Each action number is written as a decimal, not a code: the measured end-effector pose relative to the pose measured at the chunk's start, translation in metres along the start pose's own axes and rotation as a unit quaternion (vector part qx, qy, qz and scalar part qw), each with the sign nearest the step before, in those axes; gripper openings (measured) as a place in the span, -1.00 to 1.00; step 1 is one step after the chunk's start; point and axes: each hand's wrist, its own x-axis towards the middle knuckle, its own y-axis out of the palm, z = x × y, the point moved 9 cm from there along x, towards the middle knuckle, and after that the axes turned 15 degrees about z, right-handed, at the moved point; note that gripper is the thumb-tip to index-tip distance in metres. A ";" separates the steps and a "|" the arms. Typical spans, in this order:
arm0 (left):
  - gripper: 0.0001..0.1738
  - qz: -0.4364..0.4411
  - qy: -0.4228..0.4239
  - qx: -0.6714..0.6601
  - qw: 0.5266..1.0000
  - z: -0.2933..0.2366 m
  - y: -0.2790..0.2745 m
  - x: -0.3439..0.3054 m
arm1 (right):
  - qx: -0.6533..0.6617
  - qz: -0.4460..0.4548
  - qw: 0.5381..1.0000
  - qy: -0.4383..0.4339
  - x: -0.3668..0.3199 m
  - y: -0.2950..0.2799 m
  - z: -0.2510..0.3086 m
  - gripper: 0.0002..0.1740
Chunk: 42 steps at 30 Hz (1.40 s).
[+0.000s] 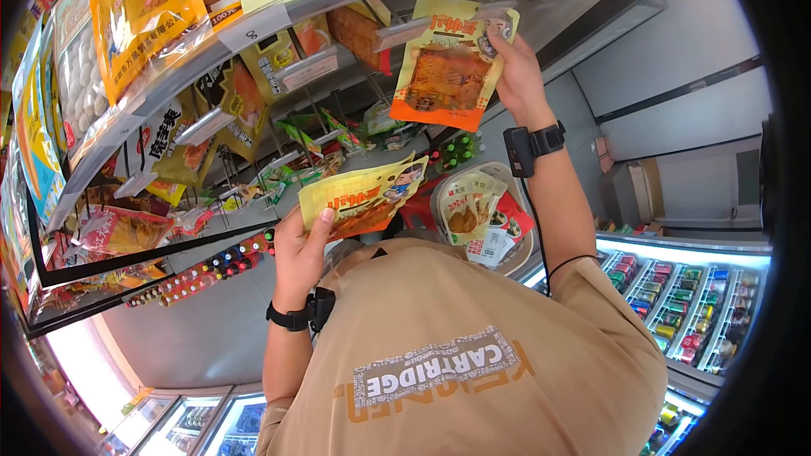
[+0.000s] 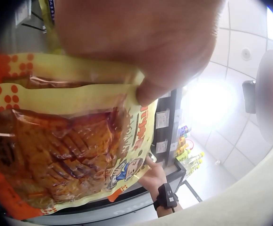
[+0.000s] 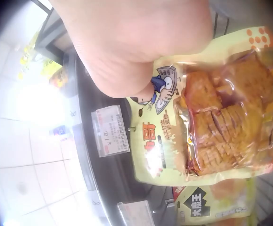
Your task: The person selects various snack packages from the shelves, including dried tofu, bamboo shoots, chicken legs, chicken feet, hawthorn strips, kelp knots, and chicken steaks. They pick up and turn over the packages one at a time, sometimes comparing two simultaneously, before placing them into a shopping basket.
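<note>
My right hand (image 1: 519, 80) pinches the printed end of a yellow-and-orange snack pouch (image 1: 448, 63), raised in front of the rack's hanging hooks. Reddish-brown scored pieces show through its clear window in the right wrist view, where the pouch overlaps a price tag (image 3: 110, 131). Lower down, close to my chest, my left hand (image 1: 302, 253) grips a small stack of matching pouches (image 1: 363, 198), thumb on top. The left wrist view shows the front pouch (image 2: 66, 150) of that stack, with another edge behind it.
The curved shelf (image 1: 279, 19) above bears more snack bags. Other packets (image 1: 241, 105) hang from hooks below it. A white basket (image 1: 525, 255) holding several packs is beside my body. Lit drink coolers (image 1: 676, 312) stand behind, and bottles (image 1: 224, 262) line up beneath the rack.
</note>
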 end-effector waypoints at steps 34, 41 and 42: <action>-0.62 0.005 -0.027 -0.259 0.966 0.025 0.003 0.052 | -0.030 0.263 0.936 0.231 -0.154 0.101 -0.093 -0.38; -0.60 0.055 -0.009 -0.307 0.950 0.013 0.032 0.088 | 0.126 0.166 0.960 0.187 -0.170 0.082 -0.097 -0.37; -0.60 0.060 -0.008 -0.307 0.950 0.015 0.033 0.092 | 0.124 0.163 0.961 0.185 -0.172 0.083 -0.097 -0.37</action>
